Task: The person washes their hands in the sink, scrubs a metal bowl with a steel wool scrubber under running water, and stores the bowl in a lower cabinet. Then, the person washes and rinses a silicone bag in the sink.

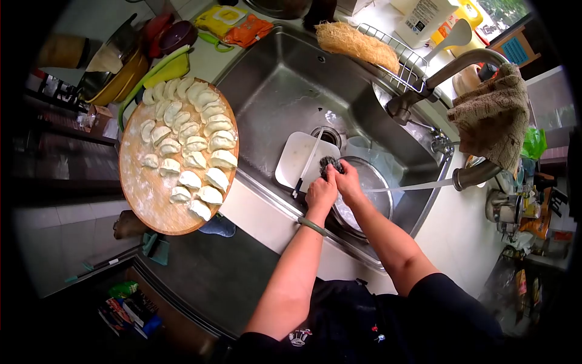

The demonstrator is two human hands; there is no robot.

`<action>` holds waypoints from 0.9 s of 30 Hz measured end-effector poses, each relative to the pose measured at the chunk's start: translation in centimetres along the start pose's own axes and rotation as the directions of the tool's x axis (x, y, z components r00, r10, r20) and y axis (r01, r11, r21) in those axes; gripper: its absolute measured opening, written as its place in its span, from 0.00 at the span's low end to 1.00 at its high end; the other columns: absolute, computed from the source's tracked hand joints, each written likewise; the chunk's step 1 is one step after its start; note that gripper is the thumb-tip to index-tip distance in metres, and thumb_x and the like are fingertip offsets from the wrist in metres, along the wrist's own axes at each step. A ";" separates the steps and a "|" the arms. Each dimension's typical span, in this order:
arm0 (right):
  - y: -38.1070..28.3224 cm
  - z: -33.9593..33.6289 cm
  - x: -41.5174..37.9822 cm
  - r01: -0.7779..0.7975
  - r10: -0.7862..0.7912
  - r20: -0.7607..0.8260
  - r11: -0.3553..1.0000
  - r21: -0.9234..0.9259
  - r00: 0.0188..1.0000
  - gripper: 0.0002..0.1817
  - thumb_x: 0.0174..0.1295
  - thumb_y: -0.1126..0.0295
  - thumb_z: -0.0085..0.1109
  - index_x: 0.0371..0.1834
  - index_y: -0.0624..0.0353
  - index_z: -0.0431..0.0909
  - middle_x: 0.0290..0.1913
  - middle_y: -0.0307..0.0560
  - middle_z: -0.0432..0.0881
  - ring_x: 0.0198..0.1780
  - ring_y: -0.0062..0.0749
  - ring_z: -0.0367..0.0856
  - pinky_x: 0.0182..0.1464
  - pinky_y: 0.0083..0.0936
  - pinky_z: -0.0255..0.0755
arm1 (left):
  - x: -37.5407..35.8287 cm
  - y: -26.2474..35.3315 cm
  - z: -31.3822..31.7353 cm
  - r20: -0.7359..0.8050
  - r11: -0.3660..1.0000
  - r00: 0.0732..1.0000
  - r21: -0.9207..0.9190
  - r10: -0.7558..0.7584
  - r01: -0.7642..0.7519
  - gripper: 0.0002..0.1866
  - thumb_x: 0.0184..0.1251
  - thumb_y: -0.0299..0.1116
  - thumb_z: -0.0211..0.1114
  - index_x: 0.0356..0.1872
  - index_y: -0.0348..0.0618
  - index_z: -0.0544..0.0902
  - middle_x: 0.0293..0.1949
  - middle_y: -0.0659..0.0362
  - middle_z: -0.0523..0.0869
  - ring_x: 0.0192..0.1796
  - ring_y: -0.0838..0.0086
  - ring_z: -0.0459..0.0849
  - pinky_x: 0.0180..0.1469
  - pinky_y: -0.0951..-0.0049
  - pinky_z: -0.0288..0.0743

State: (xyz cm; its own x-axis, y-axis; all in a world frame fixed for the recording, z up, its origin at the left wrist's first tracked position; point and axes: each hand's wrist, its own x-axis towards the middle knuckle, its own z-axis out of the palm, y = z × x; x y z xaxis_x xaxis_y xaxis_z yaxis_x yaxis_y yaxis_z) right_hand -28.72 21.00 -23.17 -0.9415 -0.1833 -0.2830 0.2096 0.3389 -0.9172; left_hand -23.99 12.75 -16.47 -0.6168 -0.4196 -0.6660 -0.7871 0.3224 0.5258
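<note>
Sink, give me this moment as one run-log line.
left hand: gripping dark scourer | right hand: gripping dark scourer | sink: white tray, metal bowl | faucet: running | wooden board beside sink: dumplings

Scrubber (330,164) I'm holding: dark, rough, wiry-looking; can't tell metal from plastic. Bowl (384,210) by me: metal, shiny rim. Sink (260,115): metal, satin, smooth, glossy glints. Faucet (470,56): metal, smooth, duller sheen. Cloth (491,115) over it: brown textile, matt, rough, nubbly. Loofah (357,45): dry plant fibre, matt, coarse. Rack (418,77): metal wire, shiny. Tray (294,161): white, smooth, plastic-looking. Board (142,188): wood, mostly matt, powdery white dusting. Dumplings (223,159): dough, matt, soft-looking, pleated edges. Table (257,212): pale, smooth, slight sheen. My bangle (312,226): green, smooth, polished. My sleeve (448,297): dark cloth, matt.
</note>
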 end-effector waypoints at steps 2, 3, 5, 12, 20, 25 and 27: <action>-0.7 -0.3 -2.1 -0.170 0.153 0.085 0.951 0.259 0.985 0.11 0.51 0.73 0.59 0.38 0.65 0.75 0.28 0.41 0.77 0.27 0.24 0.73 0.30 0.22 0.69 | 0.7 -0.1 0.3 -0.028 0.985 0.996 -0.147 -0.089 0.084 0.45 0.58 0.68 0.26 0.35 0.36 0.82 0.41 0.41 0.80 0.48 0.48 0.76 0.51 0.55 0.68; -3.0 -1.0 -3.9 -0.314 0.268 0.176 0.886 0.342 0.947 0.10 0.52 0.75 0.56 0.38 0.65 0.74 0.28 0.40 0.77 0.28 0.23 0.73 0.30 0.21 0.69 | 1.0 -0.2 -0.1 0.016 0.980 0.991 -0.151 -0.131 0.132 0.47 0.56 0.69 0.23 0.37 0.36 0.82 0.41 0.41 0.80 0.49 0.49 0.76 0.52 0.56 0.67; -1.9 -1.0 -4.2 -0.228 0.201 0.143 0.951 0.209 0.969 0.11 0.50 0.75 0.56 0.37 0.65 0.73 0.27 0.42 0.77 0.28 0.26 0.74 0.31 0.24 0.69 | 1.9 -0.8 0.6 0.000 0.986 0.994 -0.124 -0.114 0.113 0.47 0.56 0.69 0.23 0.37 0.39 0.82 0.42 0.42 0.80 0.49 0.50 0.76 0.53 0.56 0.67; 5.5 -0.3 5.5 -0.029 -0.089 -0.484 0.973 -0.231 0.870 0.16 0.46 0.70 0.59 0.39 0.65 0.73 0.34 0.60 0.78 0.36 0.54 0.76 0.40 0.36 0.70 | 0.1 0.6 0.5 -0.100 0.996 0.994 -0.078 -0.042 0.035 0.42 0.61 0.65 0.27 0.36 0.37 0.82 0.40 0.39 0.79 0.47 0.46 0.76 0.50 0.54 0.67; 0.0 0.3 0.6 -0.068 0.069 -0.046 0.997 0.027 0.997 0.13 0.50 0.72 0.58 0.39 0.64 0.72 0.32 0.51 0.78 0.31 0.39 0.77 0.35 0.31 0.71 | 0.6 0.5 1.0 -0.160 0.997 0.984 -0.036 -0.080 0.075 0.43 0.60 0.65 0.31 0.32 0.31 0.82 0.37 0.41 0.81 0.44 0.48 0.78 0.47 0.53 0.70; -2.6 -2.7 -3.0 -0.470 0.306 0.428 0.808 0.356 0.850 0.08 0.56 0.72 0.55 0.37 0.57 0.70 0.24 0.36 0.71 0.21 0.18 0.67 0.20 0.16 0.61 | 0.7 0.6 0.0 -0.064 0.965 0.975 -0.173 -0.211 0.197 0.46 0.57 0.68 0.28 0.37 0.30 0.80 0.41 0.39 0.79 0.48 0.48 0.76 0.50 0.56 0.68; -3.7 -4.1 -4.7 -0.540 0.372 0.472 0.790 0.291 0.799 0.07 0.56 0.73 0.55 0.36 0.57 0.69 0.22 0.35 0.70 0.19 0.18 0.65 0.19 0.16 0.58 | 0.7 0.5 -0.1 -0.058 0.965 0.975 -0.171 -0.214 0.201 0.45 0.57 0.68 0.32 0.37 0.31 0.81 0.42 0.39 0.79 0.49 0.49 0.76 0.50 0.57 0.69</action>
State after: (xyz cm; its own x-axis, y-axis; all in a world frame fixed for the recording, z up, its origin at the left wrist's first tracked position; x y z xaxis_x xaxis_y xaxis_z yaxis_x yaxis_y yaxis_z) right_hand -26.11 24.37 -17.26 -0.5496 -0.4560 -0.7000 0.7508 0.0980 -0.6533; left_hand -24.81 12.56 -16.64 -0.4327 -0.5277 -0.7309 -0.8824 0.0818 0.4633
